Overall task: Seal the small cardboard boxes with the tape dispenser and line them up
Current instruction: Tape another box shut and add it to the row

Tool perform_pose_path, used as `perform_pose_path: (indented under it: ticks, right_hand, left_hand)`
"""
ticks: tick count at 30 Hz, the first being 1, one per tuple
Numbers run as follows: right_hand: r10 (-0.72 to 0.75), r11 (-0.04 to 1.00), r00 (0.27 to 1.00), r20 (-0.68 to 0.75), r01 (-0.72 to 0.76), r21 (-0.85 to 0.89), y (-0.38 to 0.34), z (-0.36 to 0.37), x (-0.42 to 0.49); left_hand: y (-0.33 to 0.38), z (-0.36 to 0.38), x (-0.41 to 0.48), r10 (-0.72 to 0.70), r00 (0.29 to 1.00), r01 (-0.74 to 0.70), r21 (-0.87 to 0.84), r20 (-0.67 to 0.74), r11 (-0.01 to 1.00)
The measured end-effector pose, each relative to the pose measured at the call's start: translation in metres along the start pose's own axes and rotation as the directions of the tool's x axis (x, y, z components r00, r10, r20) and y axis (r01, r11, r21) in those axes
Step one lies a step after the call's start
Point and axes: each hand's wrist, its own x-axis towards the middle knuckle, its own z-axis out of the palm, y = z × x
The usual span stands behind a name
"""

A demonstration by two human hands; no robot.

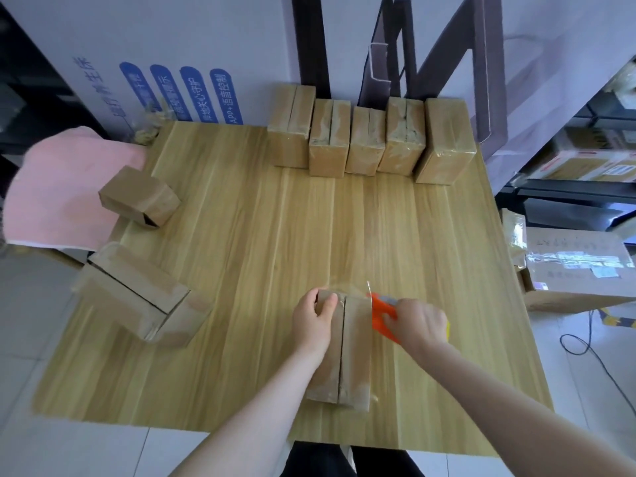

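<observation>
A small cardboard box [351, 352] lies near the front edge of the wooden table [261, 235], its top seam running toward me. My left hand [311, 321] grips the box's far left corner. My right hand [418, 323] holds the orange tape dispenser [380, 316] against the box's far right edge, where a strip of clear tape stretches over the far end. Several taped boxes [368, 141] stand in a row along the back edge. Two more boxes lie at the left, one small [139, 197] and one larger [144, 294].
A pink cloth [65, 187] lies off the table's left side. A big white carton with blue print [155, 63] stands behind the table. Dark metal frames lean at the back. Cardboard cartons [578, 266] and a black cable sit on the floor at the right.
</observation>
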Motion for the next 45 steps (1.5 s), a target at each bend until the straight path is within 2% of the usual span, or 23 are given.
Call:
perform_pose_path:
  ticks: [4,7,10,13,15,18,20,23,25,27,29,32,34,35,38,39,40,41,42,43,45]
  right_hand:
    - [0.111,0.987,0.989,-0.097,-0.098,0.126,0.018,-0.021,0.004]
    - [0.194,0.934,0.966,-0.170,-0.129,0.332,0.016,-0.041,0.002]
    - [0.302,0.797,0.918,-0.256,-0.096,0.596,0.007,-0.059,-0.002]
    - [0.336,0.576,0.929,-0.157,-0.070,0.815,-0.004,-0.056,-0.009]
    - [0.354,0.479,0.933,-0.061,-0.124,0.869,-0.012,-0.047,-0.014]
    - [0.362,0.428,0.932,0.005,-0.171,0.887,-0.018,-0.041,-0.016]
    - [0.343,0.420,0.939,0.012,-0.165,0.892,-0.016,-0.044,-0.014]
    - [0.330,0.423,0.944,0.012,-0.159,0.892,-0.013,-0.046,-0.012]
    - [0.341,0.435,0.940,0.013,-0.170,0.884,-0.015,-0.046,-0.013]
    - [0.349,0.446,0.937,0.017,-0.182,0.876,-0.017,-0.046,-0.014]
    - [0.348,0.443,0.937,0.019,-0.182,0.878,-0.017,-0.047,-0.014]
    - [0.342,0.447,0.940,0.016,-0.177,0.877,-0.015,-0.046,-0.014]
    - [0.338,0.463,0.941,0.006,-0.172,0.870,-0.015,-0.045,-0.014]
    - [0.337,0.469,0.941,0.002,-0.170,0.867,-0.015,-0.045,-0.014]
    - [0.339,0.474,0.941,-0.001,-0.170,0.864,-0.015,-0.044,-0.013]
    - [0.341,0.478,0.940,-0.002,-0.171,0.861,-0.015,-0.044,-0.013]
    - [0.343,0.483,0.939,-0.004,-0.173,0.859,-0.015,-0.044,-0.012]
    - [0.347,0.485,0.938,-0.006,-0.174,0.857,-0.015,-0.044,-0.012]
    - [0.352,0.487,0.936,-0.008,-0.176,0.856,-0.015,-0.043,-0.012]
    - [0.355,0.487,0.935,-0.011,-0.175,0.856,-0.015,-0.042,-0.012]
    - [0.358,0.483,0.934,-0.015,-0.171,0.859,-0.016,-0.041,-0.012]
  left_hand:
    - [0.004,0.007,-0.005,-0.146,0.970,0.105,-0.208,-0.196,0.973]
    - [0.006,0.010,-0.008,-0.214,0.942,0.123,-0.325,-0.260,0.938]
    - [0.006,0.011,-0.010,-0.254,0.927,0.116,-0.434,-0.276,0.893]
    - [0.002,0.018,-0.015,-0.368,0.888,0.178,-0.535,-0.274,0.826]
    - [0.000,0.021,-0.021,-0.423,0.864,0.231,-0.532,-0.273,0.815]
    - [-0.004,0.013,-0.021,-0.311,0.912,0.199,-0.376,-0.267,0.905]
    - [-0.005,0.001,-0.015,-0.199,0.955,0.164,-0.167,-0.220,0.972]
    - [0.001,-0.015,0.003,-0.023,0.980,0.044,0.099,-0.197,0.994]
    - [0.014,-0.020,0.018,0.129,0.979,-0.096,0.199,-0.158,0.975]
    - [0.030,-0.021,0.035,0.224,0.974,-0.198,0.338,-0.039,0.920]
    - [0.043,-0.018,0.051,0.229,0.969,-0.245,0.494,0.094,0.834]
    - [0.053,-0.015,0.068,0.175,0.964,-0.262,0.617,0.199,0.743]
    - [0.051,-0.012,0.075,0.117,0.957,-0.269,0.666,0.265,0.696]
    - [0.049,-0.011,0.078,0.066,0.950,-0.258,0.651,0.305,0.714]
    - [0.050,-0.007,0.074,-0.064,0.946,-0.091,0.454,0.316,0.887]
    - [0.051,-0.007,0.072,-0.020,0.967,-0.100,0.447,0.256,0.889]
    - [0.052,-0.008,0.068,0.092,0.983,-0.161,0.486,0.161,0.859]
    - [0.052,-0.009,0.062,0.239,0.968,-0.245,0.518,0.079,0.820]
    - [0.050,-0.009,0.054,0.385,0.922,-0.356,0.503,0.049,0.788]
    - [0.047,-0.008,0.044,0.491,0.868,-0.465,0.468,0.074,0.752]
    - [0.038,-0.001,0.025,0.519,0.818,-0.570,0.458,0.247,0.682]
